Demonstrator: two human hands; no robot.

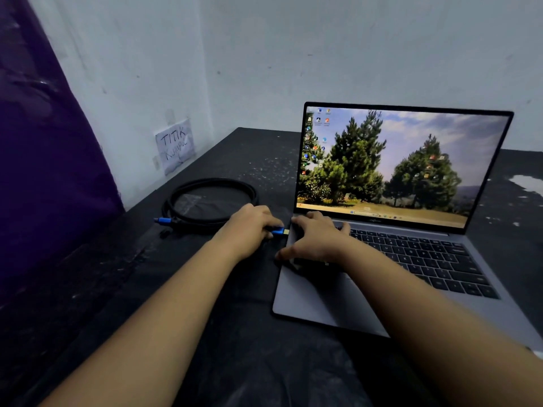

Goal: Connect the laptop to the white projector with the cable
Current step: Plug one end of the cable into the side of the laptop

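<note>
— Is it plugged in yet?

— Maybe not — your left hand (252, 227) pinches the blue plug (278, 231) right at the laptop (338, 295) edge. Your right hand (316, 240) lies spread, steadying it. The cable (205, 201) sits coiled; no projector in sight.

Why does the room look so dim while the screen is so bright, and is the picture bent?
Head view: the laptop screen outshines the dim dark table; the wide lens bows the screen's edges; the forearms look soft near the bottom edge; the purple cloth sits in shadow.
</note>
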